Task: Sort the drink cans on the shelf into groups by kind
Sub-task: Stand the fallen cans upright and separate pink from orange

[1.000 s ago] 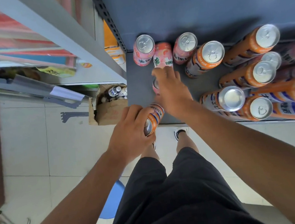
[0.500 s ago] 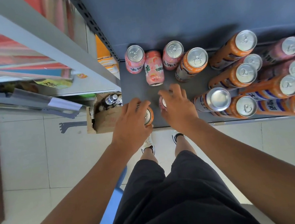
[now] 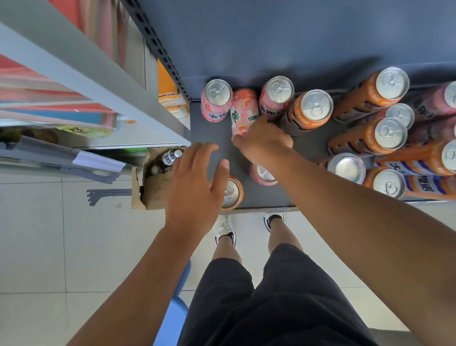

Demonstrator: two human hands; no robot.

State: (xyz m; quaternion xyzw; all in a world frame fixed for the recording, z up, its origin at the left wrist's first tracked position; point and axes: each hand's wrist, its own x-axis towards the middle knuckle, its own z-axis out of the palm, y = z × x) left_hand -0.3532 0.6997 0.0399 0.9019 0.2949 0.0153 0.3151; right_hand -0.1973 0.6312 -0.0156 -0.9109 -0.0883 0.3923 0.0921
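On the dark grey shelf (image 3: 207, 133), two pink cans (image 3: 216, 99) (image 3: 277, 95) stand at the back left. Between them a third pink can (image 3: 243, 112) lies on its side. My right hand (image 3: 263, 142) grips its near end with curled fingers. Under that wrist another pink can (image 3: 263, 174) stands near the front edge. Beside it stands an orange can (image 3: 233, 192). My left hand (image 3: 196, 185) hovers over it with fingers spread, holding nothing. Several orange cans (image 3: 389, 135) cluster at the right, and more pink cans (image 3: 453, 96) stand at the far right.
One orange can (image 3: 311, 111) stands by the back pink cans. A perforated shelf post (image 3: 153, 38) borders the left side. On the floor below are a cardboard box (image 3: 151, 191) with bottles and a blue stool (image 3: 170, 323). A neighbouring shelf (image 3: 35, 67) holds books.
Both hands set their cans upright near the front edge and let go. My right hand then reached back to the lying pink can. My left hand lifted off the orange can.
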